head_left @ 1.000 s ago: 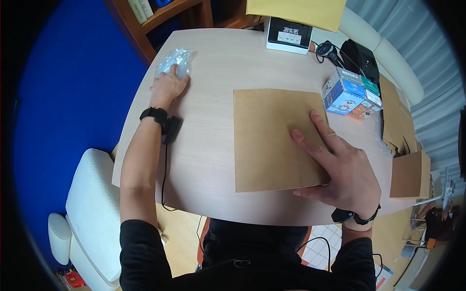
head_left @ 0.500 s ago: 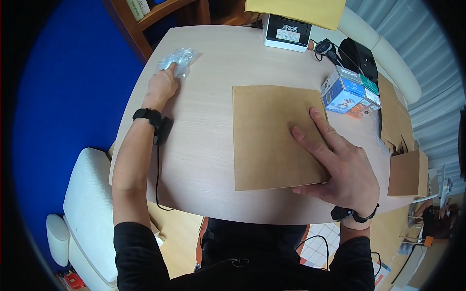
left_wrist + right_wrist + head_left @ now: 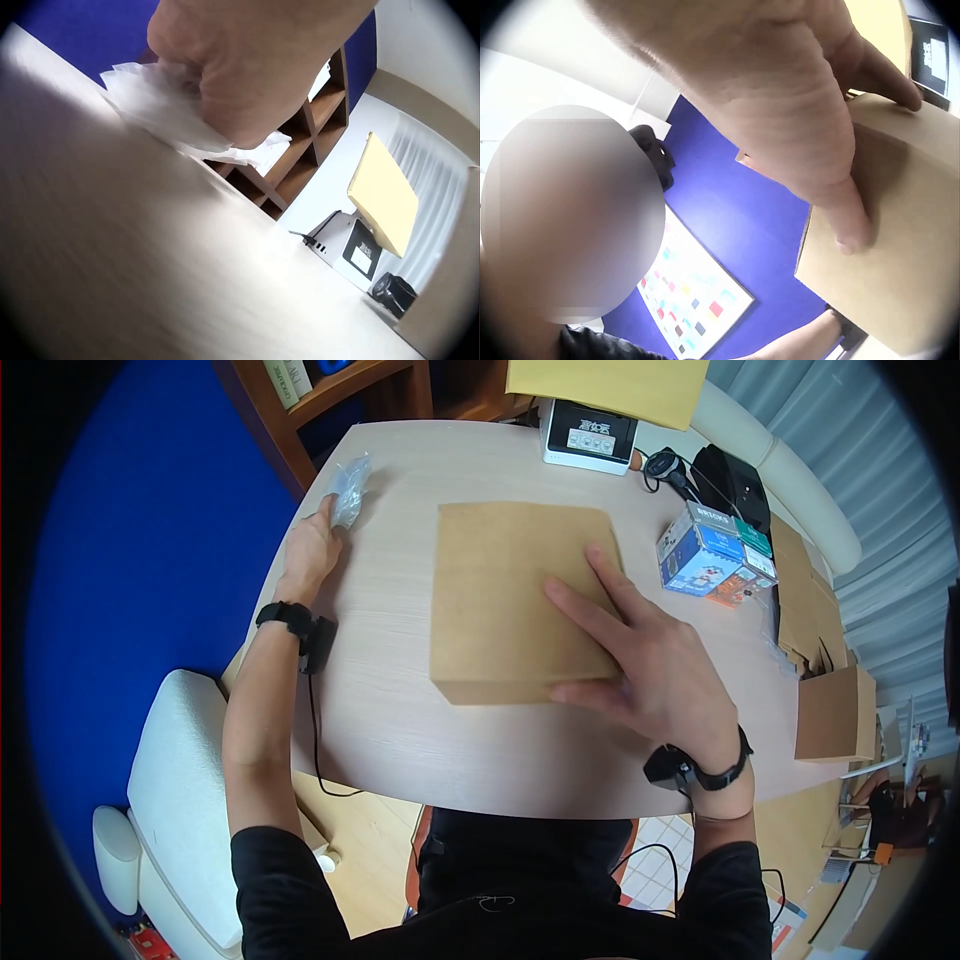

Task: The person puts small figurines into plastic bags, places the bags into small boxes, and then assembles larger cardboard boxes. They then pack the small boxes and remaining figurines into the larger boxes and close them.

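1. The large, square-topped brown cardboard box is around the middle of the pale wood-grain desk, between its far and near edges. Motion blur leaves unclear whether its whole underside meets the desktop.
2. The right hand is spread wide over the box's right part: two fingers reach across the top, and the thumb lies by the near top edge. The remaining fingers are hidden in the head view.
3. The left hand is narrow, its fingers closed on the crumpled clear plastic bag by the desk's left edge, towards the far left corner. Whether the bag touches the desktop is hard to tell.
4. The box should handle as a stiff but crushable shell, with matt walls that give fair grip. Its contents are out of sight, so its weight cannot be judged; if empty, it would probably be light and slide easily under a sideways push.
5. Its firmest hold is probably low on two opposite walls, close to the corners; pressing on the middle of the top could dent it.
6. The bag looks thin, soft and nearly weightless, likely slippery and ready to crumple or cling. A pinch on a gathered fold should hold better than one on a single loose layer.
7. Small blue, white and orange printed cartons stand by the desk's right edge, well apart from the bag.
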A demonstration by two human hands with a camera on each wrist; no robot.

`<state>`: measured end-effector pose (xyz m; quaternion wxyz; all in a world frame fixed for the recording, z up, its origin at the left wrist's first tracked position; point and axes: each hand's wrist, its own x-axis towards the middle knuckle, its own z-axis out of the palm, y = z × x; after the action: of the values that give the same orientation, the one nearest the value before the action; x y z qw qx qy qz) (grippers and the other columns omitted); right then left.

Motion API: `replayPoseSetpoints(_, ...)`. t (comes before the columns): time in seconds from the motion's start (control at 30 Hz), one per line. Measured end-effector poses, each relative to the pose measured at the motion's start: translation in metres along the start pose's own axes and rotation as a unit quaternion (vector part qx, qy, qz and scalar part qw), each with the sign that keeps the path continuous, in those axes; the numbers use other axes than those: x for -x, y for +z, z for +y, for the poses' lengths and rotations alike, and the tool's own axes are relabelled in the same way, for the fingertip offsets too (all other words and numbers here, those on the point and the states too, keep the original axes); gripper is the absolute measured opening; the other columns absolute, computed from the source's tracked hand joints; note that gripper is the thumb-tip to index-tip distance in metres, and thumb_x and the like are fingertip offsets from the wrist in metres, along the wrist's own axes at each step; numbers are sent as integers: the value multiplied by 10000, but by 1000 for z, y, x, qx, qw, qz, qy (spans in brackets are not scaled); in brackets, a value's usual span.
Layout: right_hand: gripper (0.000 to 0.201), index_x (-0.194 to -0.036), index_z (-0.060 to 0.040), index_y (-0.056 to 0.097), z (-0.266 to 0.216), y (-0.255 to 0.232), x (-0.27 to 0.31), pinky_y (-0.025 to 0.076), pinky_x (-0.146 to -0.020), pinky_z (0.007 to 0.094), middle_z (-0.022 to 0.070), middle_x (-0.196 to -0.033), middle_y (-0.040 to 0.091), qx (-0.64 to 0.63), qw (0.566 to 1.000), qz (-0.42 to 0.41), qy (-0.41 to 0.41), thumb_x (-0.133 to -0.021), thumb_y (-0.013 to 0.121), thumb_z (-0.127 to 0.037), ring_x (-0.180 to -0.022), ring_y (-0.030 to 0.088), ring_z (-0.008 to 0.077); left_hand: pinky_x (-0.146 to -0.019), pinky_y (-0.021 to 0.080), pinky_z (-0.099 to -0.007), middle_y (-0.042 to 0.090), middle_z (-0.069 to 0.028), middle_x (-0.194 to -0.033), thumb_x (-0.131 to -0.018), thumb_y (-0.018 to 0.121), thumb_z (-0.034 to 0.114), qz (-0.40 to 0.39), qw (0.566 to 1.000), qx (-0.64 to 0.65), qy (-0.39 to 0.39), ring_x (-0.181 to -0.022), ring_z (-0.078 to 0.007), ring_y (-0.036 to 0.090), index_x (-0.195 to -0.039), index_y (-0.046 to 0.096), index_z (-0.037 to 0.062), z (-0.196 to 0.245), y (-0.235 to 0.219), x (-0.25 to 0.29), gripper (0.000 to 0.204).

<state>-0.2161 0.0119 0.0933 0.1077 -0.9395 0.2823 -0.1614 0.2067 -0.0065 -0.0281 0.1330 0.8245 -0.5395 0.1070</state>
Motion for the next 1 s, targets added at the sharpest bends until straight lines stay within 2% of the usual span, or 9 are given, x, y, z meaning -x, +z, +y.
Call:
replayPoseSetpoints(0.17, 654, -1365, -222, 532, 5, 36, -31, 548, -823, 412, 166, -1459, 423, 1, 995, 88, -35, -782, 724, -448, -1040, 628, 382, -879, 491, -499, 641, -312, -1028, -850, 522, 56, 26, 995, 90, -44, -979, -463, 623, -1346, 479, 92, -10, -1, 6, 499)
replayPoseSetpoints(0.3, 602, -1344, -199, 550, -1, 68, -62, 559, -819, 387, 146, -1394, 484, -26, 982, 174, -65, -810, 701, -432, -1053, 632, 332, -929, 464, -481, 614, -284, -1159, -882, 479, 115, 133, 965, 198, -109, -1085, -470, 575, -1321, 499, 53, -47, 16, 6, 444)
replayPoseSetpoints(0.33, 592, -1339, -193, 554, -4, 72, -69, 562, -818, 380, 141, -1378, 498, -40, 979, 187, -66, -813, 700, -424, -1057, 632, 319, -946, 459, -441, 623, -261, -1177, -876, 469, 96, 164, 953, 235, -94, -1108, -421, 595, -1308, 508, 31, -66, 27, 6, 438)
replayPoseSetpoints(0.4, 580, -1333, -184, 553, -11, 82, -85, 566, -806, 379, 136, -1353, 499, -30, 979, 196, -54, -821, 696, -415, -1033, 638, 312, -956, 449, -400, 636, -229, -1170, -876, 450, 66, 124, 932, 319, -121, -1107, -370, 610, -1293, 513, 7, -75, 20, 12, 426)
replayPoseSetpoints(0.6, 553, -1327, -156, 533, -41, 98, -123, 574, -757, 397, 144, -1281, 459, -18, 985, 170, 15, -844, 682, -381, -1005, 631, 321, -939, 453, -370, 653, -197, -1155, -901, 444, 55, 117, 921, 364, -79, -1072, -315, 628, -1287, 515, -2, -69, 15, 21, 397)
replayPoseSetpoints(0.8, 565, -1335, -129, 513, -49, 109, -140, 574, -752, 422, 156, -1280, 442, -45, 982, 181, 31, -839, 699, -327, -1052, 605, 355, -937, 459, -353, 651, -181, -1184, -946, 525, 150, 84, 932, 337, -100, -1072, -270, 632, -1297, 520, 10, -56, 2, 24, 378)
replayPoseSetpoints(0.9, 594, -1363, -123, 479, -47, 110, -141, 573, -777, 431, 162, -1313, 423, -56, 983, 171, 32, -838, 704, -286, -1073, 596, 365, -953, 454, -353, 645, -169, -1206, -934, 572, 184, 39, 934, 347, -70, -1095, -262, 617, -1309, 524, 24, -55, 11, 18, 410)
replayPoseSetpoints(0.97, 627, -1397, -128, 439, -43, 111, -138, 572, -793, 433, 170, -1363, 392, -74, 982, 171, 18, -840, 701, -249, -1083, 593, 369, -965, 447, -361, 639, -162, -1223, -915, 612, 222, 44, 975, 183, 115, -1118, -254, 600, -1305, 530, 23, -97, 58, -3, 446)
replayPoseSetpoints(1.0, 649, -1417, -133, 414, -39, 112, -136, 572, -800, 433, 175, -1400, 368, -89, 980, 176, 5, -841, 696, -228, -1086, 593, 371, -969, 444, -366, 635, -160, -1231, -906, 626, 239, 39, 974, 165, 148, -1130, -256, 591, -1299, 534, 19, -98, 64, -7, 459)
